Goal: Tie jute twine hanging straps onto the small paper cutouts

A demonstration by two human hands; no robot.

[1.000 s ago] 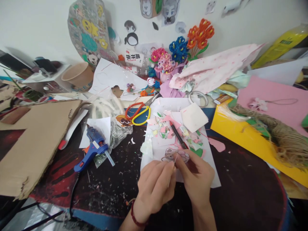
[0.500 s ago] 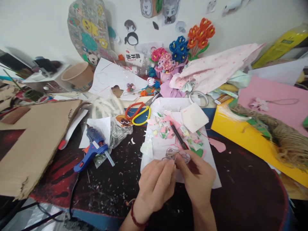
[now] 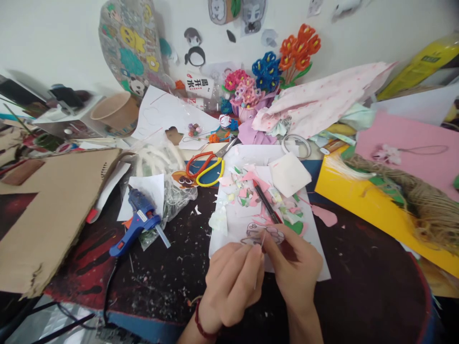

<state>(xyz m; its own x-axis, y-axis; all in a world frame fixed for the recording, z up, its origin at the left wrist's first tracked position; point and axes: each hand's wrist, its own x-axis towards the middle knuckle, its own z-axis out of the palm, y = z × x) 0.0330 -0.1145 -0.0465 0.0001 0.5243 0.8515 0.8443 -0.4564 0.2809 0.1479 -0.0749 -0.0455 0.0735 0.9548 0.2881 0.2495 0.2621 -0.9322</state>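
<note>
A small paper cutout with a line drawing of rounded shapes is pinched between the thumb and fingers of my right hand. My left hand is closed, its thumb and forefinger pressed on a thin pale strand that runs up to the cutout; whether it is thread or a thin stick I cannot tell. Both hands are close together over the front of a white paper sheet. Just beyond the cutout, a dark marker lies among pink, green and white paper scraps.
Left of the sheet lie a blue glue gun, red-and-yellow scissors and cut cardboard. At the right are yellow paper and a twine bundle. Pipe-cleaner flowers stand at the back; a white pad lies nearer.
My left hand has shifted slightly right and down, still pinching the strand. The strand now stands more upright against the cutout. My right hand has barely moved.
</note>
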